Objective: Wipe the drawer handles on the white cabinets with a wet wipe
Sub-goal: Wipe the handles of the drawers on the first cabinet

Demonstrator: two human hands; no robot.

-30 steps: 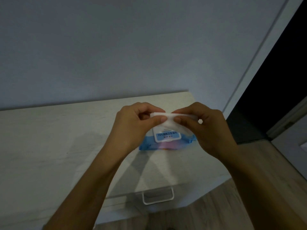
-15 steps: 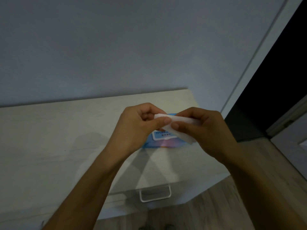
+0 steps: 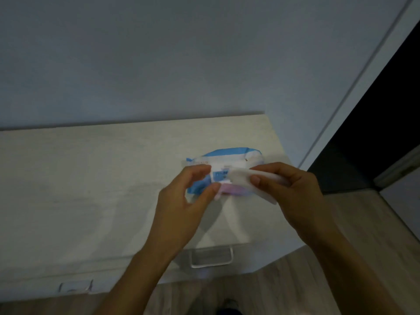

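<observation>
A folded white wet wipe (image 3: 244, 179) is pinched between the thumb and fingers of my right hand (image 3: 293, 196), just above the right end of the cabinet top. My left hand (image 3: 181, 208) hovers beside it with thumb and fingers loosely curved and apart, holding nothing. Behind both hands a blue and white wipe pack (image 3: 227, 155) lies on the white cabinet (image 3: 91, 178). A metal drawer handle (image 3: 212, 258) sticks out from the cabinet front below my hands. A second drawer handle (image 3: 75, 288) shows at the lower left, partly cut off.
A plain wall rises behind the cabinet. A white door frame (image 3: 363, 87) and a dark doorway (image 3: 386, 121) stand to the right. Wood floor (image 3: 272, 292) runs below the cabinet front and to the right.
My left hand has let go of the wipe and dropped slightly away to the left. My right hand keeps the wipe and has shifted right, uncovering more of the pack.
</observation>
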